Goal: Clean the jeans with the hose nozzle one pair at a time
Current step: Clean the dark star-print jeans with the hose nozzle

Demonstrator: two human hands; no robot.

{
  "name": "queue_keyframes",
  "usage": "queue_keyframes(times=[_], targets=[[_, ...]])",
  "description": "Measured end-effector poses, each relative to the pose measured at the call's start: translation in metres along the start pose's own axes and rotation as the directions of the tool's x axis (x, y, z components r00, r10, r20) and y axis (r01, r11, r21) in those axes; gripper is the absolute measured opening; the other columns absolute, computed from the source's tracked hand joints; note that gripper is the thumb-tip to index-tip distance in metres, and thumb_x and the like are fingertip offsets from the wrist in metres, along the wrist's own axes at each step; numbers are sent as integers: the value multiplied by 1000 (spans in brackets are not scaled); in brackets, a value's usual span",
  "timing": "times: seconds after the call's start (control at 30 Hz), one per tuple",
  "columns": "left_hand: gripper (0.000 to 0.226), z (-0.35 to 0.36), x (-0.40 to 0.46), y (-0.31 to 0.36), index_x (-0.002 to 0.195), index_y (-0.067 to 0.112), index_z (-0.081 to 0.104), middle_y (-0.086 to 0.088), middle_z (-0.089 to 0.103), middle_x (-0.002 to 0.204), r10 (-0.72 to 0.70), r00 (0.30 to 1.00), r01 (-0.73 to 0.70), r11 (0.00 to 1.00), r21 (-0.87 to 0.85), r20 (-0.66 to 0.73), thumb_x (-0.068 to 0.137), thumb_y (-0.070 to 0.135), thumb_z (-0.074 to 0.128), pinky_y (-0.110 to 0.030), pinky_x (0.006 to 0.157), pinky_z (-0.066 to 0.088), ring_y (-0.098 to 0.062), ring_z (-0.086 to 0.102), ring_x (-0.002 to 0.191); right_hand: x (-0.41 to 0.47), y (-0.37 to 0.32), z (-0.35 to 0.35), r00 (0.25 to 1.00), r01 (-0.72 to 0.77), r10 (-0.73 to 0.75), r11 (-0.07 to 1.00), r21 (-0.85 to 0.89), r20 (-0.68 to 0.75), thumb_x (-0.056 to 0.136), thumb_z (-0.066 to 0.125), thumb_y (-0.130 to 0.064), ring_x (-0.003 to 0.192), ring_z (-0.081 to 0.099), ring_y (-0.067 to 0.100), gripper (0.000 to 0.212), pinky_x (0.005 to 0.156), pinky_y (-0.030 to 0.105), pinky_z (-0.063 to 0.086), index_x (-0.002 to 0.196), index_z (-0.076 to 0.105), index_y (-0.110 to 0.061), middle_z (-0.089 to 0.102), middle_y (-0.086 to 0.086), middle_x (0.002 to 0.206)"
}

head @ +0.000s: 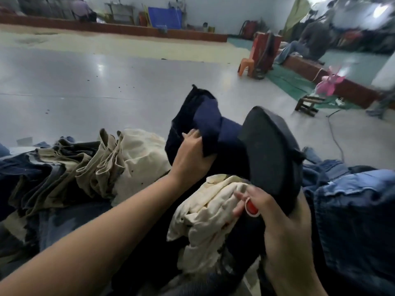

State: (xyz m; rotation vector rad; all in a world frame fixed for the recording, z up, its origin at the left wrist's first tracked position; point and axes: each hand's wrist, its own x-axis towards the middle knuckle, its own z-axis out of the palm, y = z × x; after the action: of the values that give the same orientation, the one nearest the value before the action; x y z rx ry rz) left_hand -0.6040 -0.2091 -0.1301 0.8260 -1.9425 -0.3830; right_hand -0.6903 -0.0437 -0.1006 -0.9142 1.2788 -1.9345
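My left hand [190,154] grips a fold of dark navy jeans [205,122] and holds it lifted above the pile in the middle of the view. My right hand [275,212] is curled around the handle of a black nozzle tool with a red button [251,207]; its broad dark head [271,150] points up and forward, just right of the navy jeans. A cream cloth [205,221] lies bunched under both hands. No hose shows.
Khaki and cream trousers [102,161] lie heaped at left over dark denim. Blue jeans [350,201] pile up at right. Beyond is a shiny grey floor [106,77], an orange plastic chair [245,65], a small wooden stool [307,103], a pink fan [329,84] and a seated person at far right.
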Motion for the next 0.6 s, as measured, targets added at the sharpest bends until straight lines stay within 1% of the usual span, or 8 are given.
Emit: queue_keyframes(times=[0.03,0.1,0.2,0.27,0.3,0.37,0.47,0.6], targets=[[24,11,20,27,87,-12,66,-29,65,90,20,999,-23,994,-108,-32,69,3,58,-33,79,46,-44,63,86,6,-17,-4,995,86,-88,996,-32,-42,63,73,-27,53,65,20,30,54,31,54,89,66,-13,67,9,63],[26,38,57,76,87,-11,66,-27,67,87,10,997,-34,949,-313,-76,72,7,55,-18,64,38,-39,65,81,31,-49,-21,963,227,-235,971,-70,-131,67,70,-26,46,63,21,37,51,31,53,94,60,-2,63,9,58],[44,93,95,128,116,-6,57,-25,65,111,-68,994,102,865,-491,87,80,19,62,-27,77,46,-35,63,101,87,-95,-60,885,349,-376,926,-141,-275,73,64,-16,44,60,18,30,47,24,50,99,58,-3,61,-3,57],[75,132,103,135,141,0,30,-20,50,136,-186,912,328,865,-379,366,85,30,70,-39,101,41,-34,51,123,121,-110,-86,871,308,-347,937,-163,-347,74,65,-15,43,61,17,26,46,22,49,98,59,-8,60,-5,57],[81,149,99,127,146,3,22,-19,42,144,-258,832,393,899,-194,490,87,36,67,-41,106,36,-34,44,129,134,-109,-99,885,249,-296,953,-173,-359,76,65,-14,41,61,17,19,44,22,49,94,59,-10,59,-6,53],[65,167,78,107,143,5,34,-20,41,143,-327,688,316,939,138,648,93,40,56,-39,106,35,-36,43,128,150,-94,-118,919,97,-157,979,-178,-361,80,64,-11,37,60,16,8,43,23,48,83,57,-11,56,-7,46],[35,163,25,70,117,12,61,-15,59,124,-275,600,211,960,183,751,92,35,53,-47,101,41,-34,53,115,147,-51,-131,923,-102,37,983,-152,-382,82,63,-10,37,60,16,11,43,24,49,78,53,-9,59,3,50],[31,117,-41,4,118,15,65,-4,65,122,-364,567,315,925,214,739,93,27,53,-30,96,44,-21,57,114,111,16,-100,944,-224,179,964,-142,-278,84,63,-7,38,59,17,6,39,24,48,87,57,-9,56,7,60]])
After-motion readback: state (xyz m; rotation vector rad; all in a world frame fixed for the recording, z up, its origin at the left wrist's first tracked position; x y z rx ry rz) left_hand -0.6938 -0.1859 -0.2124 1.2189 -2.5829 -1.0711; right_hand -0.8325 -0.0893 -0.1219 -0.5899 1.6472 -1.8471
